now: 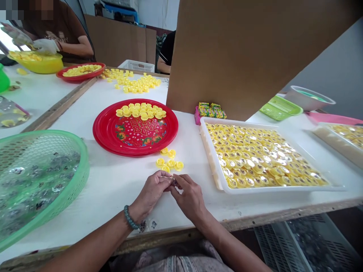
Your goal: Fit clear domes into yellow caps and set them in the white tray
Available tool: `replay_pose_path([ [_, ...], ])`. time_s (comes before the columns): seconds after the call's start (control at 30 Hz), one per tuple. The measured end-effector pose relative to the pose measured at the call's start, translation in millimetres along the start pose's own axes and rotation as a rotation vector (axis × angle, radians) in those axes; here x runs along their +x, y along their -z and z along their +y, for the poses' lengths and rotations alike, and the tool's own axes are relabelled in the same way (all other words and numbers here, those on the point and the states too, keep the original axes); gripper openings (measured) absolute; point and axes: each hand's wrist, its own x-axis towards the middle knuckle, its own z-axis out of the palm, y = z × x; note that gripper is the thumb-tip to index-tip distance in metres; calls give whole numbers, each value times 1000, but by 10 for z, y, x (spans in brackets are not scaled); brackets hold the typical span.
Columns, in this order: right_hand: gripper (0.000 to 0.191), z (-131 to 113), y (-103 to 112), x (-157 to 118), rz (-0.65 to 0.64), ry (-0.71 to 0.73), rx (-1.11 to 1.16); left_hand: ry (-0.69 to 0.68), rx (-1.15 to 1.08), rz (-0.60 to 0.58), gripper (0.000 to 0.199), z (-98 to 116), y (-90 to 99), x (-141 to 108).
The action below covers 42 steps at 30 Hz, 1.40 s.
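My left hand (154, 189) and my right hand (188, 192) meet fingertip to fingertip above the white table, both closed in a pinch. Between them shows a small clear disc with a dark print (174, 183), mostly covered by the right fingers. A thin pale-yellow edge (166, 176) sticks out at the left fingertips; the rest of that piece is hidden. Just beyond the hands lie several loose yellow plastic caps (170, 163). Near my left wrist a few clear printed discs (153, 224) rest at the table's front edge.
A red plate (104, 132) bears yellow caps. Right of it stands a white tray (211, 155) filled with capped printed pieces. The green basket (83, 162) at left holds clear printed discs. Cardboard (227, 56) rises behind. A gloved co-worker (76, 41) sits back left by a yellow bowl (48, 65).
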Motion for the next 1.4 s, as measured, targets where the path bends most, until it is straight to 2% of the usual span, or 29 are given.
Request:
replay_pose_path([
  [0.07, 31, 79, 18, -7, -6, -22, 64, -101, 360, 28, 21, 76, 99, 52],
  [0.13, 32, 143, 28, -14, -4, -39, 96, -297, 781, 122, 33, 178, 228, 129],
  [0.2, 33, 183, 22, -21, 1, -38, 98, -492, 1102, 151, 42, 277, 336, 223],
  [0.27, 33, 198, 3, -27, 0, -20, 92, -585, 1288, 58, 42, 342, 395, 318],
  [0.33, 31, 202, -16, -32, -5, 1, 81, -591, 1373, -34, 38, 364, 412, 392],
  [0.4, 30, 204, -25, -37, -12, 17, 68, -568, 1414, -46, 31, 352, 413, 420],
  [0.53, 29, 210, -17, -40, -21, 4, 58, -450, 1506, 89, 15, 306, 442, 317],
  [0.63, 28, 190, -7, -40, -30, -3, 90, -295, 1502, 173, 21, 286, 473, 164],
  [0.73, 26, 149, 4, -46, -60, -3, 120, -132, 1375, 189, 30, 259, 460, 20],
  [0.87, 26, 103, 28, -60, -112, -29, 146, 41, 1066, 150, 33, 169, 359, -122],
  [1.0, 30, 88, 69, -92, -100, -53, 195, 95, 800, 110, 24, 51, 241, -209],
  [1.1, 34, 80, 115, -135, -89, -83, 235, 136, 732, 78, 21, 16, 195, -256],
  [1.17, 37, 74, 150, -170, -79, -101, 279, 118, 808, 77, 19, 35, 199, -273],
  [1.23, 40, 71, 182, -204, -64, -113, 346, -13, 940, 48, 24, 76, 230, -268],
  [1.33, 48, 68, 223, -245, -35, -105, 444, -291, 1039, -156, 43, 128, 295, -210],
  [1.4, 51, 63, 254, -262, -17, -90, 458, -373, 1037, -308, 51, 136, 321, -153],
])
